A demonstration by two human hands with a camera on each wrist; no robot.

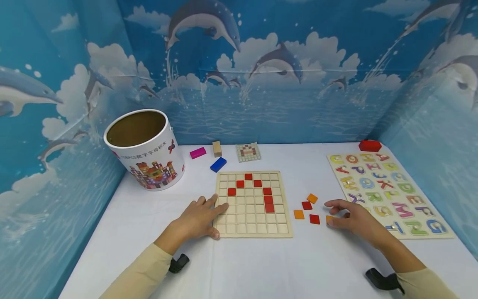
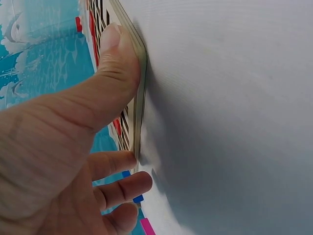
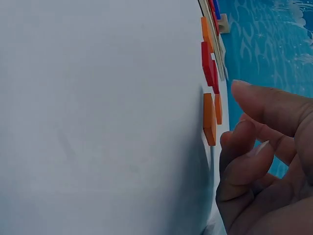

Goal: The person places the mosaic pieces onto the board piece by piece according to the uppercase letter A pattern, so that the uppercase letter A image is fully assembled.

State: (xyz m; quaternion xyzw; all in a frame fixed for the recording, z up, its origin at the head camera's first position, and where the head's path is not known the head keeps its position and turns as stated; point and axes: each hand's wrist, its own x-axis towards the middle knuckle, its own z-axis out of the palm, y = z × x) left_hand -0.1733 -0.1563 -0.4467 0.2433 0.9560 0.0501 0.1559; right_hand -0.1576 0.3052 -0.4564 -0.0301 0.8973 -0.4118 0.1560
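Observation:
A wooden grid board (image 1: pixel 242 218) lies flat on the white table, with several red square tiles (image 1: pixel 268 199) set in its upper cells. My left hand (image 1: pixel 200 216) rests at the board's left side, fingers spread; in the left wrist view its thumb (image 2: pixel 113 58) presses on the rim. To the right of the board, my right hand (image 1: pixel 352 218) hovers with thumb and fingers apart over an orange square tile (image 3: pixel 209 119), which lies on the table. Beside it are loose red tiles (image 1: pixel 314 219) and orange tiles (image 1: pixel 298 214).
A large white bucket (image 1: pixel 173 166) stands at the back left. Near it lie a pink block (image 1: pixel 198 153), a blue block (image 1: pixel 218 164), a plain wooden block (image 1: pixel 216 148) and a small pattern card (image 1: pixel 254 157). An alphabet board (image 1: pixel 405 195) and a red block (image 1: pixel 369 145) lie right.

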